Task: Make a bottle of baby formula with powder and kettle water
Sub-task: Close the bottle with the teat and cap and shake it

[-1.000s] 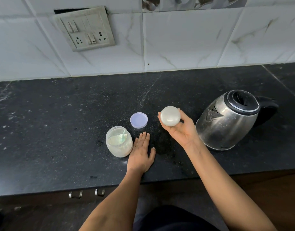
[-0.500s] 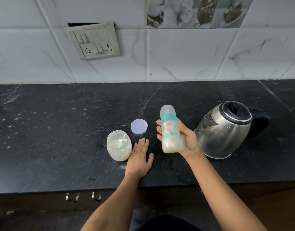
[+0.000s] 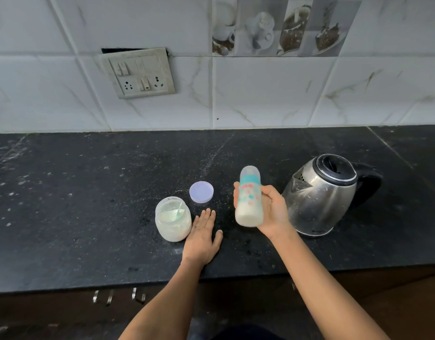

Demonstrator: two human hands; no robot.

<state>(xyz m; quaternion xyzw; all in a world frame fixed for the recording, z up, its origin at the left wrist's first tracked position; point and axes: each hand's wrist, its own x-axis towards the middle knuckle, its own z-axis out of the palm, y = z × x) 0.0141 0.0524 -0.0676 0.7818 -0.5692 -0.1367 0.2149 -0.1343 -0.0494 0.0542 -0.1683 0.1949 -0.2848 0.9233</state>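
My right hand (image 3: 272,212) grips a capped baby bottle (image 3: 248,197) upright above the black counter (image 3: 88,204); the bottle has a teal collar and milky white liquid in its lower half. My left hand (image 3: 203,233) rests flat on the counter, fingers straight, just right of an open powder jar (image 3: 172,218) with a pale green scoop inside. The jar's lilac lid (image 3: 201,192) lies behind my left hand. A steel kettle (image 3: 322,195) with a black lid and handle stands to the right of the bottle.
A white tiled wall (image 3: 260,94) backs the counter, with a switch and socket plate (image 3: 137,73) at the left. The counter's front edge runs above dark cabinet fronts with metal handles (image 3: 118,295).
One second ago the bottle was tipped with its base toward me; my right hand has turned it upright. My left hand has stayed flat by the jar. The view has tilted up.
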